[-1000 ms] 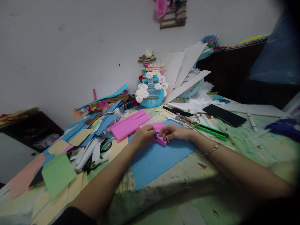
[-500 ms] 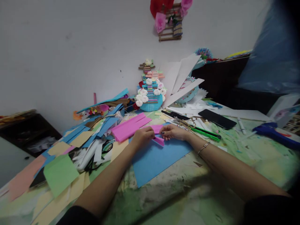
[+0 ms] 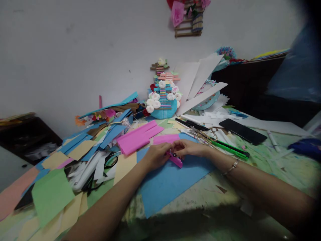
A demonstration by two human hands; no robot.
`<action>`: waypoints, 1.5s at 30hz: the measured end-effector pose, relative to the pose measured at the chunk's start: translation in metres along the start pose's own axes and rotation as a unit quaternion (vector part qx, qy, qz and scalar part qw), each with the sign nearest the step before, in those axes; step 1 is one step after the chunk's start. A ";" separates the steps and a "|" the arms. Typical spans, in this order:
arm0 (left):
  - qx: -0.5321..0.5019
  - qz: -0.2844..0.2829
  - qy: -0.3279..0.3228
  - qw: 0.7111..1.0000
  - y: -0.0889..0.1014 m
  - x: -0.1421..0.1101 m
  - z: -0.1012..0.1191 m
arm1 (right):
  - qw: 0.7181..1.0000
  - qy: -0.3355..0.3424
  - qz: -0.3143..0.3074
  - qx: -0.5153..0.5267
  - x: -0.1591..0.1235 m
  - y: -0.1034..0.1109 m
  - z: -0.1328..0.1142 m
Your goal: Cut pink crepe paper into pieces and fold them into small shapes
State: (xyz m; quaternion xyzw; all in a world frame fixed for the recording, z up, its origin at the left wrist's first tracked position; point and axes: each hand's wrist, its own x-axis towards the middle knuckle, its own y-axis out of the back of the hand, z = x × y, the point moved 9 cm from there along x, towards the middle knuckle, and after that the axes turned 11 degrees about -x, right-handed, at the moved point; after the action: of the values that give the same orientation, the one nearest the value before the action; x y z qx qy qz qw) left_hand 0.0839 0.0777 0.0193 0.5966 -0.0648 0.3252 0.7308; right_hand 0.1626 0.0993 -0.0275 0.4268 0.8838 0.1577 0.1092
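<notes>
- Green paper sheet (image 3: 52,195): between 8 and 9 o'clock from the small pink strip (image 3: 177,162), which serves as clock centre (12 = away from the wearer). Lies flat.
- White object (image 3: 87,172), kind unclear: 9 o'clock, among white scraps and dark cords.
- Larger pink paper (image 3: 135,138): 10 o'clock, just beyond the left hand (image 3: 157,156), apart from it.
- Left hand: between 9 and 10 o'clock, next to centre. Fingers bent, tips grasping the upper end of the small pink strip; exact finger placement partly hidden.
- Guitar-shaped craft (image 3: 164,108) with white paper flowers: 12 o'clock, upright near the wall.
- Small pink strip: between both hands, over the blue sheet (image 3: 160,197). Free end slants toward 4 o'clock. Whether it touches the sheet: cannot tell.
- Blue sheet: under both hands, a corner toward 7 o'clock.
- Right hand (image 3: 188,148): between 1 and 2 o'clock, next to the left. Fingers curled, dark-nailed thumb against the strip, pinching it.
- Scissors (image 3: 203,136): 2 o'clock, beyond the right hand.
- Green cutter (image 3: 232,150): 3 o'clock, beside the right forearm.
- Black phone (image 3: 243,131): 2 o'clock, farther out, lying flat.
</notes>
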 end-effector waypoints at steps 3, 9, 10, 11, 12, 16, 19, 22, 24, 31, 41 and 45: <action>0.005 0.015 0.008 1.000 0.004 -0.002 -0.001 | 1.000 -0.002 0.023 -0.010 0.000 0.000 0.001; 0.013 0.036 -0.003 0.999 0.011 -0.002 0.011 | 0.997 -0.001 0.062 -0.035 -0.006 0.005 -0.001; 0.012 0.036 -0.007 0.999 0.011 -0.002 0.015 | 0.997 -0.002 0.069 -0.041 -0.007 0.006 -0.001; 0.010 0.034 -0.013 0.999 0.011 -0.002 0.018 | 0.996 -0.003 0.073 -0.046 -0.009 0.007 0.000; 0.007 0.029 -0.021 0.999 0.010 -0.002 0.020 | 0.996 -0.004 0.074 -0.048 -0.010 0.007 0.001; -0.007 -0.015 -0.050 0.999 0.004 -0.003 0.025 | 0.997 0.001 0.054 -0.050 -0.016 0.008 0.004; -0.007 -0.049 -0.037 0.998 0.000 -0.004 0.018 | 0.992 0.015 0.056 -0.113 -0.020 0.016 0.004; -0.008 -0.075 -0.038 0.996 -0.002 -0.005 0.015 | 0.987 0.018 0.029 -0.158 -0.022 0.019 0.003; -0.007 -0.091 -0.048 0.995 -0.003 -0.006 0.018 | 0.986 0.009 0.000 -0.164 -0.024 0.018 0.003; 0.002 -0.125 -0.065 0.990 -0.007 -0.012 0.026 | 0.950 0.029 -0.033 -0.310 -0.036 0.017 -0.013; -0.137 -0.143 -0.015 0.980 -0.011 -0.012 0.029 | 0.906 0.118 -0.003 -0.407 -0.036 0.008 -0.025; -0.202 -0.160 0.030 0.966 -0.011 -0.011 0.023 | 0.884 0.184 0.030 -0.429 -0.041 0.006 -0.035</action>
State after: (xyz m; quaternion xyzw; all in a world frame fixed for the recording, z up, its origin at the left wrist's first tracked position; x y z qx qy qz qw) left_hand 0.0885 0.0511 0.0114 0.4290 -0.0109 0.2024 0.8802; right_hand 0.1805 0.0642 0.0095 0.3281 0.7208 0.6002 0.1122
